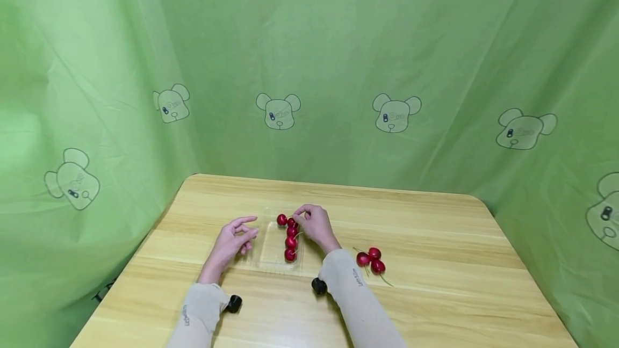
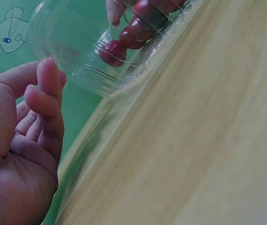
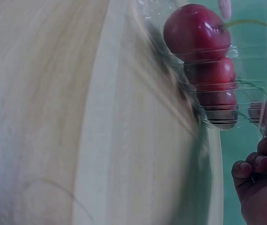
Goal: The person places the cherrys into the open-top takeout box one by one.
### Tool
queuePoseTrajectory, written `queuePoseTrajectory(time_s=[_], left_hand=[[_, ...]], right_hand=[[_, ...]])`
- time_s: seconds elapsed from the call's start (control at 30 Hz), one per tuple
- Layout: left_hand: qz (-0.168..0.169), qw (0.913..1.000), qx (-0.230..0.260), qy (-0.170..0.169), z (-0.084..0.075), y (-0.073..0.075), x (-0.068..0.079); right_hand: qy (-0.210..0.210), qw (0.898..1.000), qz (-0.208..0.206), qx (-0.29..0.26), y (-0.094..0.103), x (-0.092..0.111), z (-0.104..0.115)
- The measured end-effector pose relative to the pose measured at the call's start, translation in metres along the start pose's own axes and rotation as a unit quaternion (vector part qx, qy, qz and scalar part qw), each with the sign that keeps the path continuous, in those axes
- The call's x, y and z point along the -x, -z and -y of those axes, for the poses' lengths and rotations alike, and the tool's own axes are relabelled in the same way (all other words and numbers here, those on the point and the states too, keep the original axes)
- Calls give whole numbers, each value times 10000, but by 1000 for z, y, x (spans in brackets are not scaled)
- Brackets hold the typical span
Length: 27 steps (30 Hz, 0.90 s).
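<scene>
A clear plastic box (image 1: 272, 241) lies on the table with several red cherries (image 1: 290, 243) in it. They form a line along its right side, and one cherry (image 1: 282, 219) sits at the far end, left of that line. My right hand (image 1: 316, 225) reaches over the box's right wall, thumb and forefinger pinching at a stemmed cherry (image 1: 292, 222) at the far end; the fingertips partly hide it. Beside the box's left wall is my left hand (image 1: 231, 241), fingers loosely bent and holding nothing. In the left wrist view its fingertips (image 2: 49, 70) come close to the rim; contact is unclear.
Three loose cherries (image 1: 374, 254) with stems lie on the wooden table (image 1: 435, 294), right of the right forearm. A green curtain (image 1: 333, 149) with bear faces hangs behind the table and along both sides. Black wrist devices (image 1: 319, 286) sit at the cuffs.
</scene>
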<state>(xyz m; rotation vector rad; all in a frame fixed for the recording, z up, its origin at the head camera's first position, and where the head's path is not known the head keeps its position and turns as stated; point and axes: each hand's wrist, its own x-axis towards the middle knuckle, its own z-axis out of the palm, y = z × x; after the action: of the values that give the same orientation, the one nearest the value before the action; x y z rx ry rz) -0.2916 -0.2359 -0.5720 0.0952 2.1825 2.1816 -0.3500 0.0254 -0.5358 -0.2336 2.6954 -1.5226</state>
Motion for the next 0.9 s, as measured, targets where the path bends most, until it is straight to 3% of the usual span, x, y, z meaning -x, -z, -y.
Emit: queuePoseTrajectory(time_s=[0.9], left_hand=[[56, 9999, -120, -37, -2, -1, 0]], right_hand=[[150, 9995, -90, 270, -2, -1, 1]])
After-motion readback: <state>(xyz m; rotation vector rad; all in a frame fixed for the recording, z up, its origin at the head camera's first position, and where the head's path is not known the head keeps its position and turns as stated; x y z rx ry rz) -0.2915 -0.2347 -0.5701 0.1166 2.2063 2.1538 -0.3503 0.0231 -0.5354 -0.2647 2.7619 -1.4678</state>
